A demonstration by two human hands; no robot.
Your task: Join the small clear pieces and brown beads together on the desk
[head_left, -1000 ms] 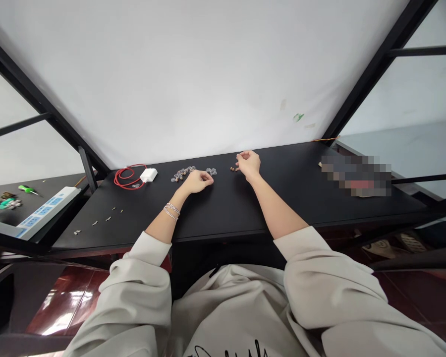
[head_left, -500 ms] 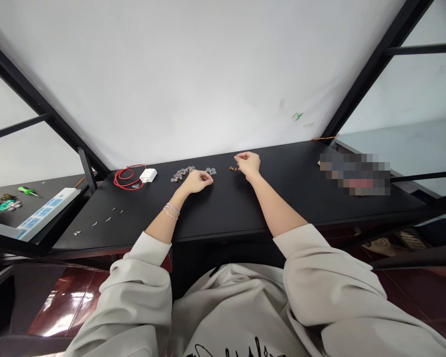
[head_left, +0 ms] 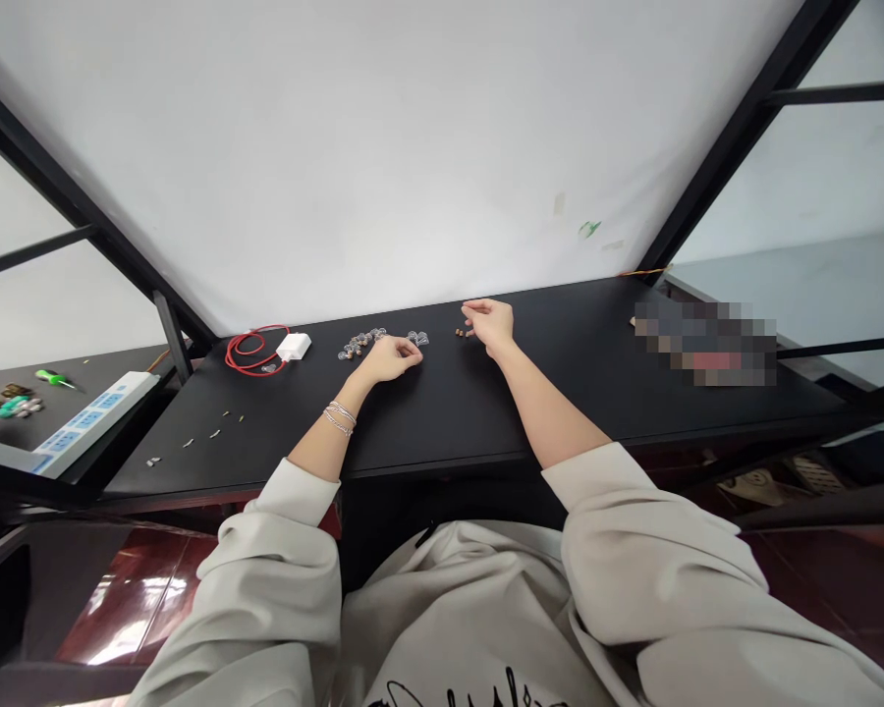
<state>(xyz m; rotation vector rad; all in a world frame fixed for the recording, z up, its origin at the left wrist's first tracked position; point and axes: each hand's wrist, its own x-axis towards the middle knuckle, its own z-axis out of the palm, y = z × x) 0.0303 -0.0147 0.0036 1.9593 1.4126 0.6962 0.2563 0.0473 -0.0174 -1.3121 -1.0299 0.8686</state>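
Note:
My left hand (head_left: 392, 359) rests low over the black tabletop (head_left: 442, 412), its thumb and fingers closed in a pinch. What they hold, if anything, is too small to make out. Just behind it lies a cluster of tiny clear glass bottles (head_left: 359, 344), several with brown cork tops. A few clear pieces that look like more little bottles (head_left: 417, 338) sit beyond its fingertips. Farther right, my right hand (head_left: 490, 324) has its thumb and forefinger pinched together; anything between them is hidden. Small brown corks (head_left: 459, 333) lie beside its lower fingers, partly covered by them.
A white power adapter (head_left: 293, 347) with a coiled red cable (head_left: 245, 352) lies at the left. Small scraps (head_left: 189, 443) dot the left front. A blurred-out object (head_left: 703, 344) is at the right. Beyond the frame are a power strip (head_left: 92, 424) and a green screwdriver (head_left: 55, 378).
My right hand has shifted slightly left, and its fingers now cover some of the corks that showed before. My left hand stays in the same place.

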